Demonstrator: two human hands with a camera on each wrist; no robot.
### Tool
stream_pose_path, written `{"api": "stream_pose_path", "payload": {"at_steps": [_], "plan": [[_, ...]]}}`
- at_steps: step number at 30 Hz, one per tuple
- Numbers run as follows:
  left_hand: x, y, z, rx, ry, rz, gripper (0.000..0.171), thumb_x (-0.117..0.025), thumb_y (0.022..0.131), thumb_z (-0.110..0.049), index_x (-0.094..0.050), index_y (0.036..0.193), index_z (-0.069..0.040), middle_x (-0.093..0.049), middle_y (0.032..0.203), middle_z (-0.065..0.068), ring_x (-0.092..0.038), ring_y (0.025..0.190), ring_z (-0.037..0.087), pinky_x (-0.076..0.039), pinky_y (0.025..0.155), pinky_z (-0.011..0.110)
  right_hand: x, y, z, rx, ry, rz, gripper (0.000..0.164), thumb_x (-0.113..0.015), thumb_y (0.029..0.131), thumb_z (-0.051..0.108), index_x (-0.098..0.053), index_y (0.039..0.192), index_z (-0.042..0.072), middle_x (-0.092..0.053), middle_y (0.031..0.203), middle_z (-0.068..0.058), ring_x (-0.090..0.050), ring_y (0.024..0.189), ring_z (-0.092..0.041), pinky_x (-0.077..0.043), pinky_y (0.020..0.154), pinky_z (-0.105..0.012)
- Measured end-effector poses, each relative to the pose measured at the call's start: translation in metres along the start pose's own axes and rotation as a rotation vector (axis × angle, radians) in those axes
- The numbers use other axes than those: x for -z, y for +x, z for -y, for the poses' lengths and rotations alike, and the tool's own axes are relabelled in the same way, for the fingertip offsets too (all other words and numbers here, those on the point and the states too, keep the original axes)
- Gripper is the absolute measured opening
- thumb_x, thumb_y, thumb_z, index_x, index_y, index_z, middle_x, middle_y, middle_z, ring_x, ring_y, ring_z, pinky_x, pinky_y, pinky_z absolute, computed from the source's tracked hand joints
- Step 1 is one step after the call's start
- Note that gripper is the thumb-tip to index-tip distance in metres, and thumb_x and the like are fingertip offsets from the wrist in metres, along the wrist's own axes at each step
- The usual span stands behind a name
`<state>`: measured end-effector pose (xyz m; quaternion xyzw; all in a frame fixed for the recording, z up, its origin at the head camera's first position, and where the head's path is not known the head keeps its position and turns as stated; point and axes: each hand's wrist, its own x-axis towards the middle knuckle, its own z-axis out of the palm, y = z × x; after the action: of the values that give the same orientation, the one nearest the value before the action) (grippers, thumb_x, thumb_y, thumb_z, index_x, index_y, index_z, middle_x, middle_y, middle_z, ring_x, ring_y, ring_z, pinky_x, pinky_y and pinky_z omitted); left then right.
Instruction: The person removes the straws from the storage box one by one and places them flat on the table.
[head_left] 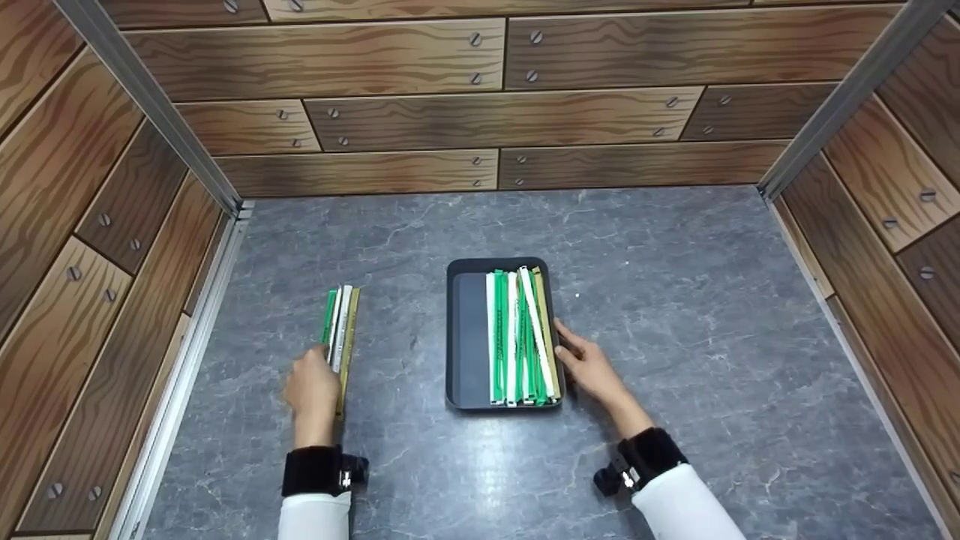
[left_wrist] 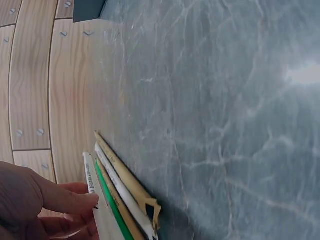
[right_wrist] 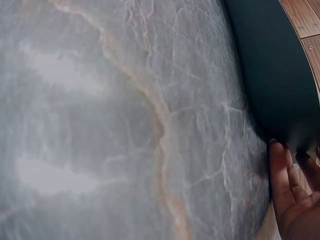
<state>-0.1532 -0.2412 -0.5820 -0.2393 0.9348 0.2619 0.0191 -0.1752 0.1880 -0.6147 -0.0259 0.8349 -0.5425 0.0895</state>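
In the left wrist view my left hand (left_wrist: pixel 60 205) pinches a slim white wrapped stick (left_wrist: pixel 95 195) between thumb and fingers. Right beside it lie a green stick (left_wrist: pixel 112 202), a white one (left_wrist: pixel 122 182) and tan ones (left_wrist: pixel 127 175), one with a crumpled end. From the head view, this left hand (head_left: pixel 313 386) covers the near part of the small bundle. My right hand (head_left: pixel 592 367) touches the right wall of a dark rectangular tray (head_left: pixel 466 337) with extended fingers. Green, white and gold wrapped sticks (head_left: pixel 517 337) fill the tray's right side lengthwise, some crossing at a slant.
The grey marbled tabletop (head_left: pixel 405 465) stretches around the tray and bundle. Wood-patterned panels (head_left: pixel 405 169) enclose it at the back and both sides, with metal rails (head_left: pixel 172 375) along the corners and left edge. Black camera straps (head_left: pixel 311 471) circle both wrists.
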Motion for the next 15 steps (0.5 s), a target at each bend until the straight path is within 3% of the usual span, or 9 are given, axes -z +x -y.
{"api": "stream_pose_path", "payload": {"at_steps": [3,4,7,15], "plan": [[-0.0025,0.0013,-0.0003,0.001,-0.005,-0.013,0.036,-0.051,0.097,-0.004,-0.062,0.131,-0.009,-0.067,0.106,0.026,-0.065,0.085,0.045,-0.05,0.066,0.058,0.0001,0.0006,-0.0009,0.019,-0.007,-0.003,0.053,-0.057,0.099,0.008,-0.041,0.149,0.011,-0.04,0.148,-0.021,-0.06,0.101,-0.027,-0.049,0.089,-0.036],[-0.003,0.0017,-0.0001,0.0,-0.006,-0.018,0.035,-0.051,0.098,-0.005,-0.063,0.131,-0.009,-0.066,0.106,0.026,-0.065,0.086,0.045,-0.05,0.066,0.059,0.0004,0.0008,-0.0011,0.029,-0.009,0.0,0.053,-0.057,0.099,0.007,-0.041,0.149,0.01,-0.04,0.148,-0.021,-0.055,0.116,-0.032,-0.044,0.099,-0.04],[-0.0039,0.0024,0.0005,-0.003,-0.008,-0.029,0.034,-0.05,0.099,-0.007,-0.063,0.13,-0.009,-0.066,0.107,0.026,-0.064,0.087,0.046,-0.05,0.067,0.059,0.0008,0.0013,-0.0015,0.04,0.011,0.014,0.053,-0.056,0.099,0.007,-0.04,0.149,0.008,-0.038,0.148,-0.022,-0.041,0.134,-0.039,-0.033,0.11,-0.047],[-0.0028,0.0008,-0.0023,-0.036,-0.012,-0.053,0.032,-0.05,0.098,-0.007,-0.066,0.126,-0.008,-0.067,0.103,0.026,-0.065,0.084,0.045,-0.049,0.063,0.058,0.0019,0.0008,-0.0014,0.032,0.02,0.032,0.054,-0.056,0.099,0.008,-0.037,0.15,0.009,-0.035,0.15,-0.021,-0.033,0.138,-0.04,-0.026,0.113,-0.049]]}}
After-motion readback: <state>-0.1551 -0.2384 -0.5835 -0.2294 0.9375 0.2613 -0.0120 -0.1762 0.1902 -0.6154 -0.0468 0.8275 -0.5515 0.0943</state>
